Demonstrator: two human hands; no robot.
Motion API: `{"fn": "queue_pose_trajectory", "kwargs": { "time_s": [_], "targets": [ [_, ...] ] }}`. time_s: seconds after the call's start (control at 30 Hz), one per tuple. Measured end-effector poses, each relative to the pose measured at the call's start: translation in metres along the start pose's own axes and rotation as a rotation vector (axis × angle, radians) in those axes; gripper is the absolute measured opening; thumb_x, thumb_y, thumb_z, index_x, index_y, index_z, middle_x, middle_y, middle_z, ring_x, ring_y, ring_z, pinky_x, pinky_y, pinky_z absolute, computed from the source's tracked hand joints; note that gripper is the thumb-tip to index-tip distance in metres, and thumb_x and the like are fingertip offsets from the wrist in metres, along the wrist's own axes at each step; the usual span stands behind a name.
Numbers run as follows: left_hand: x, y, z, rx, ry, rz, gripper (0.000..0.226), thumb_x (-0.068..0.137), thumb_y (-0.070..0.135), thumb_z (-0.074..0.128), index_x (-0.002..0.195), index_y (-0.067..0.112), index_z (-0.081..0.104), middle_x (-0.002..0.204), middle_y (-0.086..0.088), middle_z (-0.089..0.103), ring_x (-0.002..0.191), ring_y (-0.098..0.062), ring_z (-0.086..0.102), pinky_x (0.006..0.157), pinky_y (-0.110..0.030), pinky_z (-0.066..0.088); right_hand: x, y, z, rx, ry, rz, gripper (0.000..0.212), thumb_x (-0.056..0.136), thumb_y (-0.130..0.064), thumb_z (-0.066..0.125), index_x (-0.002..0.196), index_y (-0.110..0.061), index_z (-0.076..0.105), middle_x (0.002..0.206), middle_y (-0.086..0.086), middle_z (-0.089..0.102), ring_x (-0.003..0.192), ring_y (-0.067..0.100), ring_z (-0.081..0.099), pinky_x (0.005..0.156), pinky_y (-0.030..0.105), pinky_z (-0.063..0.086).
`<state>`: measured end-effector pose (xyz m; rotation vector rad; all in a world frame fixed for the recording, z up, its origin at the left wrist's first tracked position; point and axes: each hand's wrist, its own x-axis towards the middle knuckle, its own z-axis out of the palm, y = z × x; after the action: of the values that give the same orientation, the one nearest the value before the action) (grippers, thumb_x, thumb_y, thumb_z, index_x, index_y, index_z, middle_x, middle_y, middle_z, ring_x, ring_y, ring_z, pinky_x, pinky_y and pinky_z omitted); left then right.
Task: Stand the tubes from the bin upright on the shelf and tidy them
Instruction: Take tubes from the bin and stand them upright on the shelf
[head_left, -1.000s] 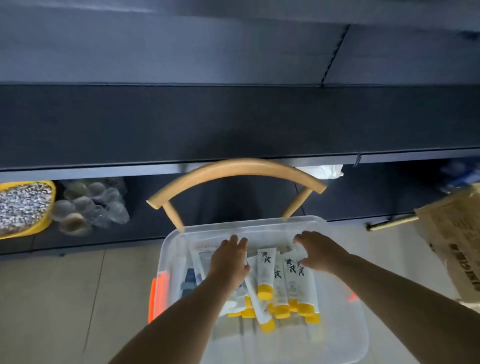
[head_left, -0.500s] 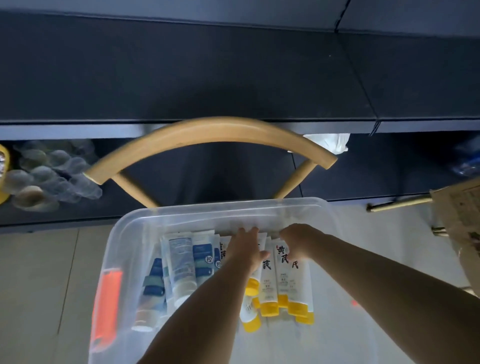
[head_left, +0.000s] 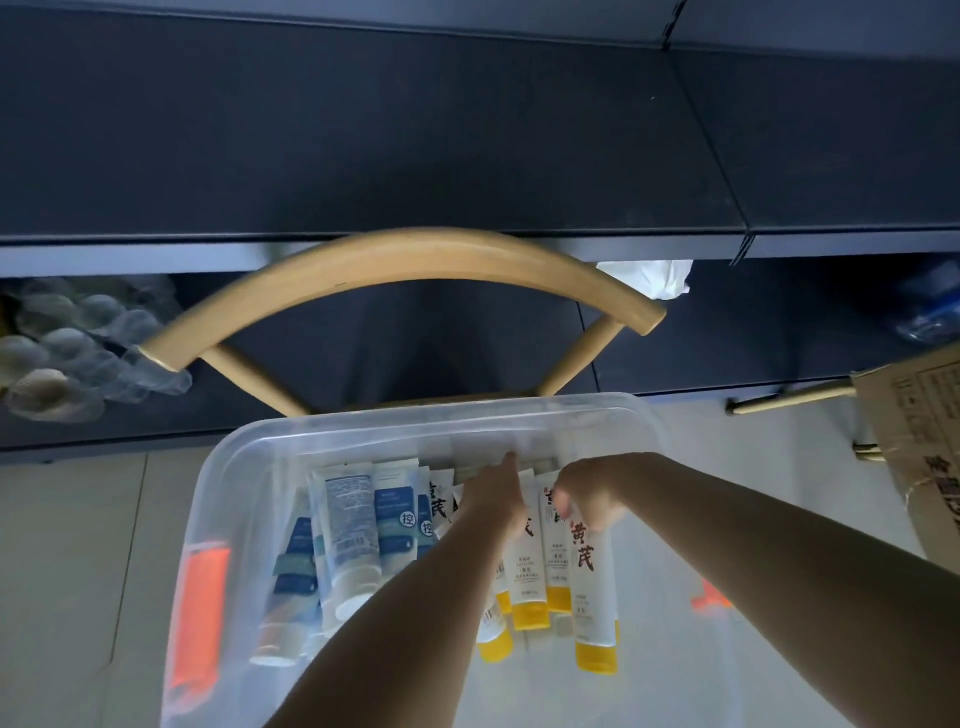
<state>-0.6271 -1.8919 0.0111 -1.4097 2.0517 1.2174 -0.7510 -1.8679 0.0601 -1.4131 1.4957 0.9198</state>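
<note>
The bin rests on a chair in front of the shelf. Tubes lie in the bin against its far wall, one group to the left, another to the right. A cardboard box stands right of the bin.

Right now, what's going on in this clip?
A person is reaching with both hands into a clear plastic bin that sits on a wooden chair in front of a dark shelf. The right hand holds the top of a yellow-capped tube. The left hand lies flat, fingers straight, over the other yellow-capped tubes. Blue-and-white tubes lie at the bin's left side. No tube is on the shelf yet.
</note>
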Motion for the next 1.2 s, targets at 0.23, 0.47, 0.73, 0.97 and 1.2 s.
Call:
{"fn": "queue_pose_trajectory", "kwargs": {
  "time_s": [0.23,0.47,0.73,0.97,1.2],
  "targets": [
    [-0.018,-0.004,-0.024,-0.146,-0.020,-0.019,0.066,0.084,0.001,0.061,0.139,0.022,0.030,0.131,-0.011,0.053,0.115,-0.027,0.056,0.071,-0.026,0.048,-0.017,-0.001,0.006,0.052,0.019,-0.019,0.057,0.083,0.005,0.060,0.133,-0.019,0.050,0.135,0.003,0.049,0.119,0.023,0.050,0.092,0.025,0.045],
    [-0.039,-0.007,-0.042,-0.181,-0.096,0.010,0.051,0.085,0.004,0.060,0.131,0.016,0.045,0.131,-0.010,0.054,0.115,-0.028,0.056,0.081,-0.030,0.050,-0.035,-0.010,0.000,0.121,0.115,-0.080,0.050,0.073,-0.031,0.078,0.119,-0.019,0.061,0.097,-0.010,0.051,0.091,0.012,0.051,0.069,0.017,0.042],
    [-0.074,-0.025,-0.069,-0.137,-0.062,0.148,0.037,0.076,0.002,0.067,0.111,0.011,0.057,0.116,-0.009,0.059,0.106,-0.023,0.058,0.071,-0.025,0.046,-0.057,-0.016,0.031,0.238,0.198,-0.032,0.027,0.078,-0.023,0.070,0.102,-0.013,0.063,0.102,0.001,0.062,0.095,0.020,0.060,0.073,0.027,0.046],
    [-0.120,-0.050,-0.094,-0.195,0.045,0.203,0.031,0.074,0.007,0.071,0.104,0.013,0.063,0.109,-0.004,0.064,0.095,-0.018,0.060,0.078,-0.028,0.053,-0.095,-0.033,0.050,0.215,0.343,-0.024,0.008,0.087,-0.012,0.057,0.090,-0.019,0.060,0.090,-0.004,0.055,0.085,0.015,0.054,0.067,0.020,0.041],
    [-0.214,-0.055,-0.195,-0.203,0.199,0.352,0.020,0.076,0.007,0.061,0.088,0.023,0.062,0.076,0.012,0.056,0.065,0.001,0.049,0.054,-0.006,0.034,-0.203,-0.056,0.000,0.245,0.577,0.048,0.025,0.089,-0.021,0.051,0.069,-0.034,0.045,0.082,-0.014,0.054,0.077,0.000,0.051,0.071,0.017,0.041]
  ]
}}
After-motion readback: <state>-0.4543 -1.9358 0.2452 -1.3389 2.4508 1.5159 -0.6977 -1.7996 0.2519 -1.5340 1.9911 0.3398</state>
